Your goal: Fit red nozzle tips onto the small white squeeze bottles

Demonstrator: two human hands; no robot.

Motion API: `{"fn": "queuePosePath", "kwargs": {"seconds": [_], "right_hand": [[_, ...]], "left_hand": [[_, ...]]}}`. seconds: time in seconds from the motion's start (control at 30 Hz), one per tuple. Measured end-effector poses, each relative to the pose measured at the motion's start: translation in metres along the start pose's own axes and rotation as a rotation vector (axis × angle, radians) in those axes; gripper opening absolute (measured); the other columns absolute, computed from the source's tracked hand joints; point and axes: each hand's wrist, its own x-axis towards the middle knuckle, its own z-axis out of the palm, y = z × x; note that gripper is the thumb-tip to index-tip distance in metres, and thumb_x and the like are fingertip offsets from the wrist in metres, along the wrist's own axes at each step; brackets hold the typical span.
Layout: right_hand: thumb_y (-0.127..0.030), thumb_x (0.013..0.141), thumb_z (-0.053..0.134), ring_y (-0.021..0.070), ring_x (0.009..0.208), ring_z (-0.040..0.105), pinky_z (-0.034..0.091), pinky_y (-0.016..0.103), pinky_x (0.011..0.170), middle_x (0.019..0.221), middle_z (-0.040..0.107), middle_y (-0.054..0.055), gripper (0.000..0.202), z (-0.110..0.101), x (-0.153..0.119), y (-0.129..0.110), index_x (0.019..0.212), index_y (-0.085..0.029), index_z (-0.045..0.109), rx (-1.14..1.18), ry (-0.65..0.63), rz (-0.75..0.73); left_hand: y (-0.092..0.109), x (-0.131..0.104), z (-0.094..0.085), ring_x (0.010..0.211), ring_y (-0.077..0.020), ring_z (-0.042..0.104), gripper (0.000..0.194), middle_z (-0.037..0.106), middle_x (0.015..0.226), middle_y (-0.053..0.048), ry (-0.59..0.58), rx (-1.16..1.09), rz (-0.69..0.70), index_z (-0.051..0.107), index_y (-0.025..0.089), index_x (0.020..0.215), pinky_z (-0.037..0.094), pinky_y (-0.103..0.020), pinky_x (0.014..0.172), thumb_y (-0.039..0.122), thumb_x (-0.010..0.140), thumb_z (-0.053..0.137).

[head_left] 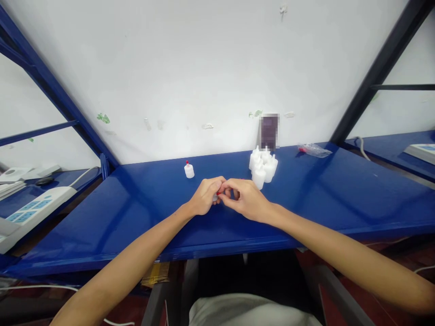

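Over the middle of the blue table, my left hand [206, 195] is closed around a small white bottle [215, 198], mostly hidden by the fingers. My right hand [245, 198] touches it from the right, thumb and forefinger pinching a small red cap [218, 194] at the bottle's tip. Behind and to the left stands a white bottle with a red cap [189, 170], upright. Several white bottles without caps [263, 167] stand in a tight group behind my right hand. A bit of red shows just behind my right knuckles, too small to make out.
A clear plastic bag with red pieces [314, 150] lies at the table's back right. A dark blurred rectangle [269, 131] leans on the wall behind the bottles. White power strips lie on side surfaces at left and right. Blue frame posts rise at both sides.
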Motion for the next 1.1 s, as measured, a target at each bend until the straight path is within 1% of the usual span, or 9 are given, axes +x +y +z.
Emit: {"fn": "queuePosePath", "kwargs": {"seconds": [0.13, 0.27, 0.4, 0.57, 0.67, 0.77, 0.87, 0.97, 1.1], "right_hand": [[-0.015, 0.083, 0.062, 0.0085, 0.057, 0.049, 0.035, 0.023, 0.057, 0.068, 0.059, -0.004, 0.005, 0.004, 0.002, 0.001, 0.08, -0.018, 0.06, -0.018, 0.002, -0.05], [-0.015, 0.083, 0.062, 0.0081, 0.057, 0.046, 0.034, 0.023, 0.057, 0.073, 0.058, -0.002, 0.007, 0.007, 0.006, -0.001, 0.077, -0.018, 0.059, -0.048, 0.01, -0.086], [-0.015, 0.084, 0.06, 0.0083, 0.058, 0.046, 0.035, 0.024, 0.06, 0.073, 0.059, -0.002, 0.004, 0.006, 0.019, -0.004, 0.081, -0.017, 0.061, -0.047, 0.002, -0.114], [-0.022, 0.084, 0.063, 0.0095, 0.059, 0.049, 0.036, 0.025, 0.063, 0.07, 0.06, -0.002, 0.009, -0.003, 0.054, -0.007, 0.089, -0.016, 0.067, -0.016, 0.108, 0.022], [-0.024, 0.085, 0.063, 0.0101, 0.06, 0.049, 0.036, 0.026, 0.064, 0.07, 0.062, -0.002, 0.012, -0.004, 0.073, -0.004, 0.091, -0.016, 0.07, -0.02, 0.076, 0.095], [-0.025, 0.086, 0.062, 0.0104, 0.061, 0.051, 0.036, 0.026, 0.064, 0.072, 0.064, -0.001, 0.015, -0.001, 0.078, 0.002, 0.096, -0.016, 0.069, -0.029, 0.045, 0.092], [-0.027, 0.089, 0.059, 0.0107, 0.061, 0.052, 0.037, 0.027, 0.065, 0.072, 0.064, -0.001, 0.018, -0.004, 0.068, 0.005, 0.102, -0.016, 0.067, -0.042, 0.076, 0.107], [-0.031, 0.093, 0.054, 0.0125, 0.061, 0.051, 0.037, 0.028, 0.065, 0.066, 0.062, -0.001, 0.021, -0.014, 0.043, 0.005, 0.084, -0.017, 0.066, -0.079, 0.036, 0.156], [-0.035, 0.094, 0.052, 0.0208, 0.079, 0.055, 0.04, 0.032, 0.071, 0.063, 0.061, 0.003, 0.033, -0.029, -0.002, 0.002, 0.067, -0.02, 0.064, -0.193, -0.099, 0.2]], "left_hand": [[-0.004, -0.003, -0.006, 0.049, -0.0088, 0.047, 0.038, 0.061, 0.071, -0.001, -0.093, -0.034, 0.11, 0.055, 0.014, 0.101, 0.039, -0.02, 0.044, 0.05, 0.088, 0.052], [-0.011, -0.005, -0.009, 0.047, -0.0083, 0.046, 0.032, 0.06, 0.072, 0.001, -0.05, 0.014, 0.153, 0.052, 0.017, 0.107, 0.037, -0.019, 0.044, 0.042, 0.087, 0.053], [-0.009, -0.003, -0.015, 0.05, -0.0099, 0.048, 0.039, 0.06, 0.071, 0.001, 0.04, 0.076, 0.218, 0.051, 0.016, 0.113, 0.039, -0.021, 0.047, 0.047, 0.089, 0.049], [0.005, -0.002, -0.048, 0.058, -0.01, 0.05, 0.041, 0.063, 0.088, -0.003, 0.313, 0.556, 0.305, 0.056, 0.016, 0.118, 0.041, -0.024, 0.057, 0.043, 0.088, 0.055], [0.01, -0.004, -0.066, 0.058, -0.0099, 0.048, 0.028, 0.062, 0.083, -0.001, 0.327, 0.852, 0.314, 0.063, 0.018, 0.107, 0.043, -0.025, 0.064, 0.035, 0.085, 0.062], [0.007, -0.003, -0.076, 0.058, -0.0095, 0.048, 0.027, 0.064, 0.085, -0.001, 0.309, 0.916, 0.273, 0.066, 0.019, 0.108, 0.044, -0.025, 0.065, 0.035, 0.087, 0.063], [-0.002, -0.002, -0.087, 0.055, -0.0087, 0.048, 0.031, 0.067, 0.087, -0.001, 0.472, 0.892, 0.195, 0.069, 0.019, 0.108, 0.044, -0.025, 0.065, 0.041, 0.086, 0.065], [-0.013, -0.001, -0.103, 0.056, -0.0094, 0.049, 0.037, 0.07, 0.09, -0.003, 0.723, 0.834, 0.046, 0.072, 0.017, 0.106, 0.044, -0.026, 0.065, 0.047, 0.084, 0.066], [-0.027, -0.001, -0.118, 0.061, -0.0121, 0.052, 0.045, 0.071, 0.089, -0.005, 0.784, 0.741, -0.113, 0.074, 0.015, 0.106, 0.043, -0.027, 0.067, 0.052, 0.082, 0.066]]}}
